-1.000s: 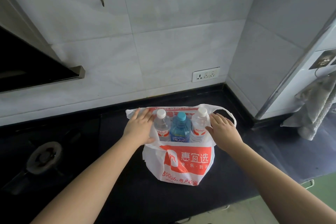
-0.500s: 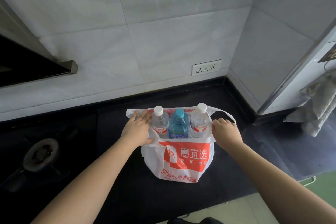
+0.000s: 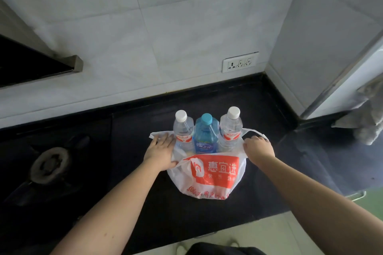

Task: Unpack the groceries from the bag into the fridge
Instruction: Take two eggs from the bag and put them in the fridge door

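A white plastic bag (image 3: 209, 180) with a red printed panel stands on the black counter (image 3: 145, 192). Three bottles rise out of it side by side: a clear bottle with a white cap (image 3: 182, 128) on the left, a blue bottle with a teal cap (image 3: 205, 134) in the middle, and a second clear white-capped bottle (image 3: 231, 128) on the right. My left hand (image 3: 160, 152) holds the bag's left rim, fingers spread over the plastic and thumb under the edge. My right hand (image 3: 258, 148) grips the right rim by its handle loop, fingers curled. The bag's rim sits low around the bottles.
A gas burner (image 3: 48, 164) lies on the counter at the left. A wall socket (image 3: 240, 62) is behind the bag. At the right stands a white fridge side (image 3: 352, 80) with a grey towel (image 3: 366, 118) hanging on it. Tiled floor (image 3: 269, 236) lies below the counter edge.
Both hands have pushed the bag's rim down and apart, so more of the three bottles shows. My right hand's fingers have curled round the rim. The view has tilted downward.
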A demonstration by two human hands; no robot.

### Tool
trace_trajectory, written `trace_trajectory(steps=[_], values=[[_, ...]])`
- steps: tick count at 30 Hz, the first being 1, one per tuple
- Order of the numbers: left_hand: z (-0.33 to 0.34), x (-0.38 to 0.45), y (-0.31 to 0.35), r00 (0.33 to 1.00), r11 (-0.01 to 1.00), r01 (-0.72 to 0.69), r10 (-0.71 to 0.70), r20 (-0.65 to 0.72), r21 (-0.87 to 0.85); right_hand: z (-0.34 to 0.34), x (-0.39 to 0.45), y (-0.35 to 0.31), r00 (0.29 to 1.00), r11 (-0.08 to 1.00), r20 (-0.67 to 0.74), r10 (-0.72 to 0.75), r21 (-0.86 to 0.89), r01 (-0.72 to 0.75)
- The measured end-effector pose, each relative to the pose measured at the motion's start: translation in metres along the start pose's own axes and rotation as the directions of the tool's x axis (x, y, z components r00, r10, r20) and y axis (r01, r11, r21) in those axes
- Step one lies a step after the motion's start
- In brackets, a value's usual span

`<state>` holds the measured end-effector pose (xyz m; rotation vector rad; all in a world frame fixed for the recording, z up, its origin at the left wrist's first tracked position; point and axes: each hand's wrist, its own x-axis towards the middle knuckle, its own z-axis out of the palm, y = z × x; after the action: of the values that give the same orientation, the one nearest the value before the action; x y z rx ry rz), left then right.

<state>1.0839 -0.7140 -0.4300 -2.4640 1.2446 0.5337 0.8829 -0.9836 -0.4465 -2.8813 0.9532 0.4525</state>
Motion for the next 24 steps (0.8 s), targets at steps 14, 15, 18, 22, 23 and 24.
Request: trace_trajectory(steps=[14, 15, 18, 22, 23, 24], values=[[0.041, -0.041, 0.015, 0.951, 0.998, -0.037, 0.053, -0.305, 0.058, 0.021, -0.071, -0.021, 0.962, 0.961, -0.265, -0.061, 0.245, 0.128], [0.042, -0.043, 0.016, 0.942, 0.996, -0.057, 0.077, -0.328, 0.071, 0.021, -0.075, -0.024, 0.968, 0.965, -0.236, -0.08, 0.225, 0.135], [0.046, -0.048, 0.019, 0.916, 0.988, -0.122, 0.148, -0.372, 0.092, 0.023, -0.081, -0.031, 0.971, 0.971, -0.191, -0.147, 0.16, 0.179], [0.045, -0.053, 0.021, 0.884, 0.976, -0.201, 0.217, -0.413, 0.083, 0.033, -0.082, -0.032, 0.962, 0.98, -0.2, -0.186, 0.032, 0.196], [0.045, -0.054, 0.022, 0.871, 0.969, -0.232, 0.245, -0.425, 0.083, 0.036, -0.082, -0.031, 0.958, 0.979, -0.208, -0.197, 0.019, 0.205], [0.045, -0.054, 0.023, 0.858, 0.961, -0.264, 0.271, -0.435, 0.078, 0.037, -0.082, -0.03, 0.951, 0.976, -0.23, -0.209, 0.008, 0.216]])
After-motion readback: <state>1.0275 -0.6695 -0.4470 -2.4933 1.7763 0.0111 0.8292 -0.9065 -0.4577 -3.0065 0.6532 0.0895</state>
